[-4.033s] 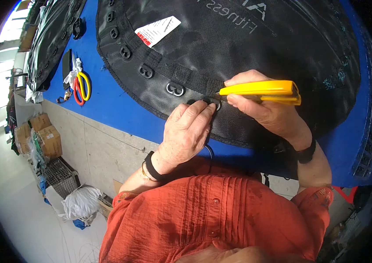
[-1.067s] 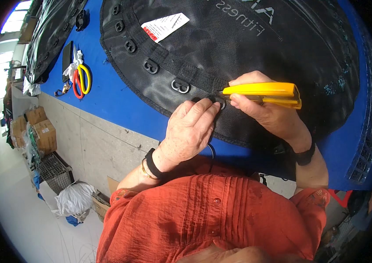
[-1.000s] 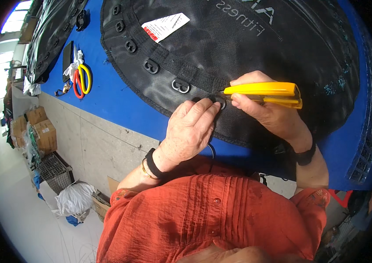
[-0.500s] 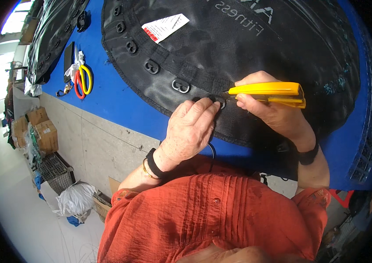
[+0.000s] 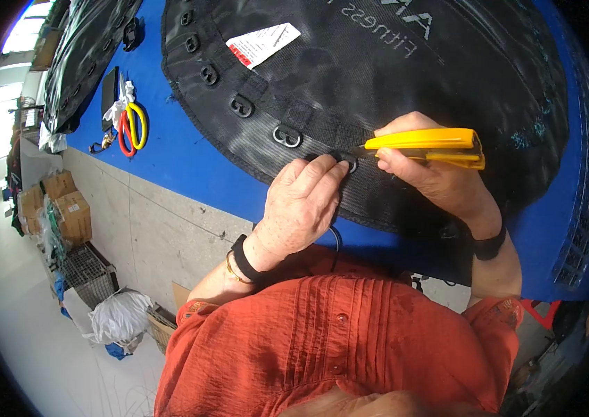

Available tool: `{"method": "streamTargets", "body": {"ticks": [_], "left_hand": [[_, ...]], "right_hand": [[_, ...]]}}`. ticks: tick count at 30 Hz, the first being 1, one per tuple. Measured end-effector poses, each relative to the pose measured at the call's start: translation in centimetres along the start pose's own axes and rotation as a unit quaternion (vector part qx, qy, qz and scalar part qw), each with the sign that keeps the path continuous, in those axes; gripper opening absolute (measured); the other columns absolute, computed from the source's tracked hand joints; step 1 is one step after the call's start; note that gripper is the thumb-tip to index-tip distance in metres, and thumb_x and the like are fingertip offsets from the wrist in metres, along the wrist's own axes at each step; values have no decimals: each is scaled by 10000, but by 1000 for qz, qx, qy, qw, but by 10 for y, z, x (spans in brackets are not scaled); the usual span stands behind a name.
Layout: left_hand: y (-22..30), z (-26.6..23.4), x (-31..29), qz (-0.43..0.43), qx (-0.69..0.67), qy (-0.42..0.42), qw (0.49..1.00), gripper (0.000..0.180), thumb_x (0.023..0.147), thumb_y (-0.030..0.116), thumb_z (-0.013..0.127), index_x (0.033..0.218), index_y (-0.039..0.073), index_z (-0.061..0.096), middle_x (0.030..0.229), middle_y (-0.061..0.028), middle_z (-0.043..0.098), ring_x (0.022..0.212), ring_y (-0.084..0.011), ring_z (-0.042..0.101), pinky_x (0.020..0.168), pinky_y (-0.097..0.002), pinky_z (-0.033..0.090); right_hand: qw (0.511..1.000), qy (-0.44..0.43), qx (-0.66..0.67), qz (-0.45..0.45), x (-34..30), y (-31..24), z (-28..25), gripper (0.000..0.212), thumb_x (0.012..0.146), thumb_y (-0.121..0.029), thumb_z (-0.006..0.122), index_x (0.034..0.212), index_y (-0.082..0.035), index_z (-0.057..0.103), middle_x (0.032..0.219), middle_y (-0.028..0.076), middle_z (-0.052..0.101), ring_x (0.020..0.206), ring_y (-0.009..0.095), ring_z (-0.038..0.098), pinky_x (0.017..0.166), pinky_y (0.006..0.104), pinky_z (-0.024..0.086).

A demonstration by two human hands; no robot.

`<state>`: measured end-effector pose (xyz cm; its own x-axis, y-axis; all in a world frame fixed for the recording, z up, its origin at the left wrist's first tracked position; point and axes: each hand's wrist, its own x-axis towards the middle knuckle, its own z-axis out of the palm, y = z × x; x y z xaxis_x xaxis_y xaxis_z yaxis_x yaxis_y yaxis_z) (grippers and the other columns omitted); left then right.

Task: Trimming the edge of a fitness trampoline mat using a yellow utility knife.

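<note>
A round black mesh trampoline mat (image 5: 405, 90) lies across the blue table. Along its edge runs a row of black and grey rings, such as this grey ring (image 5: 287, 136), on a webbing strip. My left hand (image 5: 303, 198) has its fingertips pinched on another ring (image 5: 352, 165) at the near edge, which they partly cover. Just right of it, my right hand (image 5: 440, 184) is closed around yellow-handled thread snips (image 5: 423, 141). Their tips point left, at the webbing right beside that ring. Whether the blades touch a thread is too small to tell.
On the blue table (image 5: 162, 167), scissors (image 5: 133, 127) with red and yellow handles lie at the left, beside a dark flat object (image 5: 110, 89). Another black mat (image 5: 89, 55) is at the far left. Cardboard boxes (image 5: 72, 212) and a white bag (image 5: 121, 314) stand on the floor.
</note>
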<state>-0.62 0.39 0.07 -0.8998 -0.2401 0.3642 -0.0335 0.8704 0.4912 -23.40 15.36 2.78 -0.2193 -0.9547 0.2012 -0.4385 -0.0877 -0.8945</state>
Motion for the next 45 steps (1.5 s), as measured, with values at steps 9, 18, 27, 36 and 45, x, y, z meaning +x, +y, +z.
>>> {"method": "streamTargets", "body": {"ticks": [9,18,27,36,45], "left_hand": [[0,0,1,2,-2,1,1000,480,817,-45,789,1293,6,761,1212,-137,710,939,-309,681,839,-411,585],[0,1,0,-5,3,3,1000,469,830,-49,801,1293,14,757,1203,-132,707,936,-306,682,824,-407,586],[2,0,2,-15,7,2,1000,505,859,-41,794,1358,15,744,1201,-140,701,945,-303,682,834,-408,588],[0,0,2,1,-1,5,1000,536,831,-40,789,1363,6,743,1206,-130,698,942,-301,678,839,-409,591],[-1,1,1,10,0,5,1000,548,815,-18,780,1362,-3,749,1212,-126,708,928,-292,672,827,-405,584]], "right_hand": [[979,20,-107,-170,3,15,0,316,946,-6,822,1215,-159,753,1158,43,705,1042,249,720,899,346,602],[998,3,54,40,-1,5,-4,203,1005,-18,799,1186,-88,740,1131,43,676,956,162,709,850,295,604],[983,43,124,126,-3,1,0,159,1034,-54,802,1176,-47,732,1117,16,711,903,89,697,823,280,601],[998,40,-25,-52,27,-5,-5,192,1002,-73,830,1169,-60,736,1079,33,736,906,169,737,852,309,586],[995,33,60,68,29,-2,15,192,1021,-99,820,1192,-68,737,1144,28,716,904,158,732,842,287,579]]}}
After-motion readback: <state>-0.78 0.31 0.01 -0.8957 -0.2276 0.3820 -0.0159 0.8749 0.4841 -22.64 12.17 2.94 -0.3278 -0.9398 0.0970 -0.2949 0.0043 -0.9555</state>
